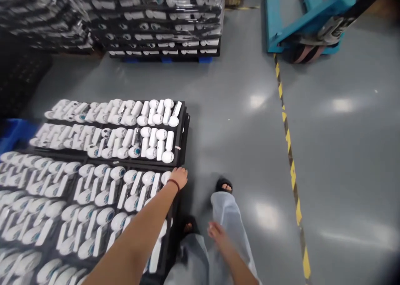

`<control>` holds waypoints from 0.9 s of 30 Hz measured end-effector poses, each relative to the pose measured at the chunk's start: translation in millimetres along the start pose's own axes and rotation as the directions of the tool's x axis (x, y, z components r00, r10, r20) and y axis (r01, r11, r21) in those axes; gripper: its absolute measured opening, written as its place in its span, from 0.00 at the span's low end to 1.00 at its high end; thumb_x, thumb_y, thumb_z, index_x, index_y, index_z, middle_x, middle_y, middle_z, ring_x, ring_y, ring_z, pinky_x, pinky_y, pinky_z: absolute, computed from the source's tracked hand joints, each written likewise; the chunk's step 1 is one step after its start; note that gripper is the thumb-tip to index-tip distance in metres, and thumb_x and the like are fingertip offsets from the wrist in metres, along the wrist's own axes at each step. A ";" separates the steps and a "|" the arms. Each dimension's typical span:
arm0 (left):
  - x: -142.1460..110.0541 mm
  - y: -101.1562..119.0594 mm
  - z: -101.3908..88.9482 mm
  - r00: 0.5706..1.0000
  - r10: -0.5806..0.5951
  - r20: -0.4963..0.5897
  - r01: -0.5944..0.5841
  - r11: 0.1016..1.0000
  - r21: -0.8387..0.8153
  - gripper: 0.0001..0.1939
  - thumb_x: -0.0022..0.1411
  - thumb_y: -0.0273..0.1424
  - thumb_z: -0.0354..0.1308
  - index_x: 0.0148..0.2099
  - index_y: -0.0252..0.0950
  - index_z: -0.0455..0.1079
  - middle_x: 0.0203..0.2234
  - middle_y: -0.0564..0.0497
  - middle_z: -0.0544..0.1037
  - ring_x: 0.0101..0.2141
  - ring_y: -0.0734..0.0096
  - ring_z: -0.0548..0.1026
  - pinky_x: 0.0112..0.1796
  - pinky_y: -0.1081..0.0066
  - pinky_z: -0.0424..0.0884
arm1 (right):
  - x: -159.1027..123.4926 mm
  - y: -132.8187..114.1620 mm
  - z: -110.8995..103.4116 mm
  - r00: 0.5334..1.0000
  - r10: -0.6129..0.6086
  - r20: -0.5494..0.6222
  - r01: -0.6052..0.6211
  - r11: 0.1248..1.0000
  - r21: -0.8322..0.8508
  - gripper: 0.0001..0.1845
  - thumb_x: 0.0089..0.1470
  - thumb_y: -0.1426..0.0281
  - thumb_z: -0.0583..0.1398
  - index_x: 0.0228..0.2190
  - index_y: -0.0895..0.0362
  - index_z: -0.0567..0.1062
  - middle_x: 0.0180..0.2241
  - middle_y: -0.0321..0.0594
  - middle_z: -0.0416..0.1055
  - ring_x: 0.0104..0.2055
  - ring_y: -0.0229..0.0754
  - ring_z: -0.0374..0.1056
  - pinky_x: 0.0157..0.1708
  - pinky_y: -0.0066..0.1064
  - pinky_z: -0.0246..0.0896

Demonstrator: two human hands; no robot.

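Observation:
Black trays (184, 133) full of white handheld devices (146, 135) with round heads lie in rows at the left, on a low stack. My left hand (178, 177) reaches out to the far right corner of the near tray (173, 218), its fingers curled over the edge. A dark band circles that wrist. My right hand (215, 231) hangs free beside my leg with the fingers loosely apart, holding nothing. My feet in dark sandals (223, 185) stand on the floor right of the trays.
Grey floor with a yellow-black striped line (289, 147) running down the right side. A blue pallet jack (300, 22) stands at the top right. Wrapped stacks of black trays on pallets (162, 22) fill the back. A blue bin (12, 131) sits at the left edge.

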State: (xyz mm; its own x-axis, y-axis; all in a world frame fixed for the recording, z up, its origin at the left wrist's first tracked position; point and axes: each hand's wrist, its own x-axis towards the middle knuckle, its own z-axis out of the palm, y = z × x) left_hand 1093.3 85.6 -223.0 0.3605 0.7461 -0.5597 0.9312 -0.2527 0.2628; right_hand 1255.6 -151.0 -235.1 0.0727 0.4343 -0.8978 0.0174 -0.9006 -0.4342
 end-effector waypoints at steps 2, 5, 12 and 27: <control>37.0 0.6 16.7 0.995 -0.057 0.084 0.056 0.998 0.011 0.16 0.57 0.35 0.53 0.46 0.32 0.64 0.45 0.45 0.67 0.47 0.61 0.64 0.49 0.52 0.59 | 14.4 -3.7 -10.2 0.999 0.015 0.049 -0.017 1.000 0.026 0.15 0.55 0.61 0.53 0.37 0.61 0.68 0.32 0.39 0.69 0.35 0.39 0.66 0.41 0.37 0.61; 73.3 -5.8 37.3 0.969 -0.175 0.171 0.181 0.983 -0.017 0.15 0.57 0.36 0.53 0.45 0.32 0.65 0.43 0.45 0.68 0.45 0.62 0.67 0.46 0.54 0.63 | 29.9 -17.6 -41.3 0.997 0.034 0.064 -0.036 0.999 0.033 0.23 0.45 0.53 0.55 0.34 0.59 0.69 0.32 0.41 0.70 0.37 0.41 0.66 0.43 0.37 0.58; 78.2 -24.6 35.9 0.912 -0.330 0.244 0.390 0.881 -0.267 0.16 0.58 0.36 0.52 0.45 0.32 0.64 0.45 0.44 0.68 0.46 0.62 0.66 0.47 0.54 0.62 | 32.4 -80.4 -121.4 0.966 0.256 0.034 -0.254 0.966 -0.037 0.31 0.31 0.48 0.51 0.34 0.56 0.69 0.33 0.42 0.71 0.41 0.49 0.66 0.39 0.35 0.60; 63.0 35.8 -110.8 0.798 -0.436 0.416 0.479 0.041 -0.877 0.13 0.58 0.37 0.51 0.41 0.33 0.66 0.35 0.49 0.73 0.39 0.68 0.70 0.45 0.59 0.63 | 104.2 -351.6 -162.7 1.000 0.022 0.003 -0.019 0.916 -0.401 0.28 0.35 0.48 0.50 0.31 0.56 0.70 0.32 0.44 0.71 0.37 0.47 0.69 0.34 0.32 0.63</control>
State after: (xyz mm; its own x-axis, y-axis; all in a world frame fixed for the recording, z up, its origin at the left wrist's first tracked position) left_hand 1143.3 191.8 -161.7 -0.0953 0.4495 -0.8882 0.1630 0.8873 0.4315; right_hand 1419.3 208.3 -164.0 0.0703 0.4142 -0.9075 0.4149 -0.8394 -0.3510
